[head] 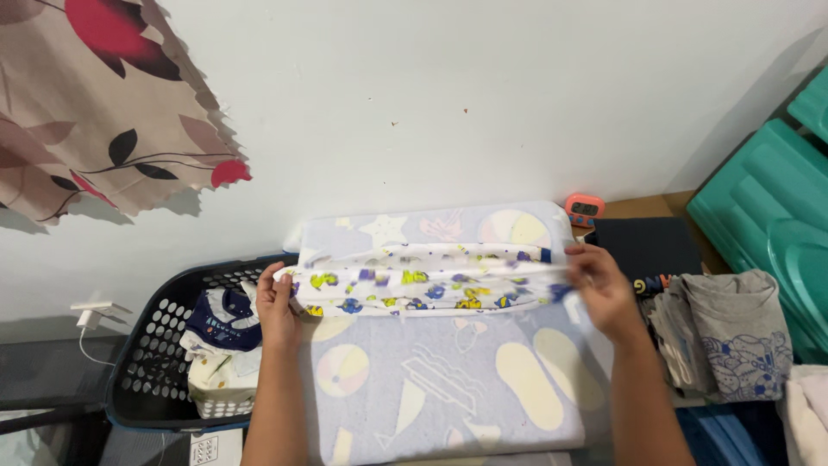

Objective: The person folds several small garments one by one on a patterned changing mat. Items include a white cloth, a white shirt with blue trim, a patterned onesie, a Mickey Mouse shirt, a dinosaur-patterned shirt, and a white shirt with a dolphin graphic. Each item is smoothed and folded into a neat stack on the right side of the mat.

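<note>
A white garment with small blue, yellow and purple prints lies stretched in a long narrow band across a pale lilac patterned cushion. My left hand grips the band's left end, close to the basket. My right hand grips its right end by the cushion's right edge. Both hands hold the cloth taut just above the cushion.
A black perforated laundry basket with several small clothes stands at the left. Folded grey and dark garments are stacked at the right, beside teal plastic pieces. A small orange timer sits by the wall. A flowered curtain hangs at upper left.
</note>
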